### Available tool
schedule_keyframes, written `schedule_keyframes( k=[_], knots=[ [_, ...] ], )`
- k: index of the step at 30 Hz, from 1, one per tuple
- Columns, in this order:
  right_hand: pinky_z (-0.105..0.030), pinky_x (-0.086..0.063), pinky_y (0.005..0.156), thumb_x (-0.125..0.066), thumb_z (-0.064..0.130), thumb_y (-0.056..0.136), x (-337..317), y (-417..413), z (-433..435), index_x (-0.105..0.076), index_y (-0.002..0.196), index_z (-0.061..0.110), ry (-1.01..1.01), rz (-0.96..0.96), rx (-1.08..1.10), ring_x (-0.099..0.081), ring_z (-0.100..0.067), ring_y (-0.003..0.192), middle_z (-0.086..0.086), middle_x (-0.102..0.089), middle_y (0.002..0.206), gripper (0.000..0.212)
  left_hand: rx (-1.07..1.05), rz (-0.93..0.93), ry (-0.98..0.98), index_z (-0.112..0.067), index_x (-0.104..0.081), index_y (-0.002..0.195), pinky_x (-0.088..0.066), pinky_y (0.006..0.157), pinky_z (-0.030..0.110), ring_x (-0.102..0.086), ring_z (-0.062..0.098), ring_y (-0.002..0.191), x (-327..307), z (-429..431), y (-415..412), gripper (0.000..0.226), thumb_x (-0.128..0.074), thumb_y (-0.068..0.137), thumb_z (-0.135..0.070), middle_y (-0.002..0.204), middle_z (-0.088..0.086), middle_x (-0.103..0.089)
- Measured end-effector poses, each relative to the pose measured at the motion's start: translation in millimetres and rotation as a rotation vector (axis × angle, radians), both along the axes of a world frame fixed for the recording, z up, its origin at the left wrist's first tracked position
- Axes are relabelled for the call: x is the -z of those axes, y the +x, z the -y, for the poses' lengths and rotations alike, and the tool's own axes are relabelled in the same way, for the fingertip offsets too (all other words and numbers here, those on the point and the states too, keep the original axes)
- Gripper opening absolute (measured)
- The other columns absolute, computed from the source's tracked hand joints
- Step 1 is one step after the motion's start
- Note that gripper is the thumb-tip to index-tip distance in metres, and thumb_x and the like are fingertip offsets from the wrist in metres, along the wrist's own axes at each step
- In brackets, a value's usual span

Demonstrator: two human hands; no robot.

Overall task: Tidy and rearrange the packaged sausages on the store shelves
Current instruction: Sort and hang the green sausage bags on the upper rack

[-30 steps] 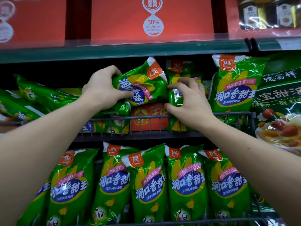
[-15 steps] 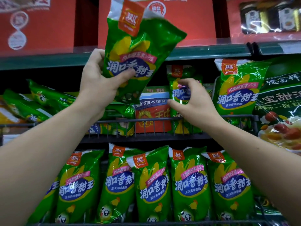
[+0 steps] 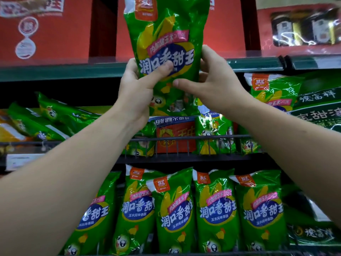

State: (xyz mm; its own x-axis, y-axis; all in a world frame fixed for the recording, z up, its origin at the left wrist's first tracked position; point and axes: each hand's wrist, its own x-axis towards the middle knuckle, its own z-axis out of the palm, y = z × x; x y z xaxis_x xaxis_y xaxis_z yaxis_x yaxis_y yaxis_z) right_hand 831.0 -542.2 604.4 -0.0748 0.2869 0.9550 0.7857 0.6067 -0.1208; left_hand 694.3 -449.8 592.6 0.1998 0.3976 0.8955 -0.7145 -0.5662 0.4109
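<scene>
Hands grasp one green pack (image 3: 166,34) between them, upright and raised in front of the upper shelf edge (image 3: 55,71). The left hand (image 3: 136,91) grips its left side, thumb laid across the blue label. The right hand (image 3: 215,84) curls round the right side, thumb touching the lower front. Below, behind the wire rail (image 3: 184,139), a red pack (image 3: 175,137) stands with a second pack (image 3: 214,133) just beside it. Further left, fallen packs (image 3: 60,115) lie tilted on their sides. At the right, an end pack (image 3: 273,93) stands upright. The lower row (image 3: 175,209) of green packs stands upright, side by side and overlapping. Top right sit blurred dark things, perhaps jars (image 3: 302,26).
</scene>
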Motion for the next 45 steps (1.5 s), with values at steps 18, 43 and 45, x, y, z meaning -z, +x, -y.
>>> schedule_keyframes(
  k=[18, 43, 45],
  knots=[
    [-0.01, -0.048, 0.074, -0.083, 0.022, 0.077, 15.5, 12.4, -34.6, -0.06, 0.116, 0.022, -0.056, -0.201, 0.239, -0.063, -0.002, 0.094, 0.012, -0.069, 0.105, 0.046, -0.166, -0.381, 0.051, -0.01, -0.063, 0.109, -0.058, 0.068, 0.025, -0.073, 0.014, 0.092, -10.3, -44.7, -8.8, 0.018, -0.061, 0.092, -0.003, 0.104, 0.004, -0.074],
    [-0.042, -0.048, 0.092, -0.073, 0.046, 0.083, 51.8, 22.4, -42.0, -0.047, 0.124, 0.013, -0.316, -0.137, 0.597, -0.058, -0.026, 0.107, -0.003, -0.06, 0.112, 0.059, -0.611, -0.714, 0.121, -0.02, -0.063, 0.11, -0.049, 0.066, 0.023, -0.068, 0.008, 0.085, 0.9, -56.5, 9.7, 0.022, -0.069, 0.091, -0.03, 0.097, -0.006, -0.072],
    [-0.041, -0.047, 0.093, -0.075, 0.046, 0.081, 54.0, 24.9, -44.5, -0.045, 0.126, 0.012, -0.283, -0.13, 0.614, -0.057, -0.026, 0.109, -0.005, -0.06, 0.116, 0.063, -0.635, -0.722, 0.123, -0.02, -0.064, 0.107, -0.049, 0.065, 0.021, -0.067, 0.007, 0.082, -0.1, -57.1, 12.4, 0.02, -0.069, 0.091, -0.03, 0.094, -0.006, -0.071]
  ],
)
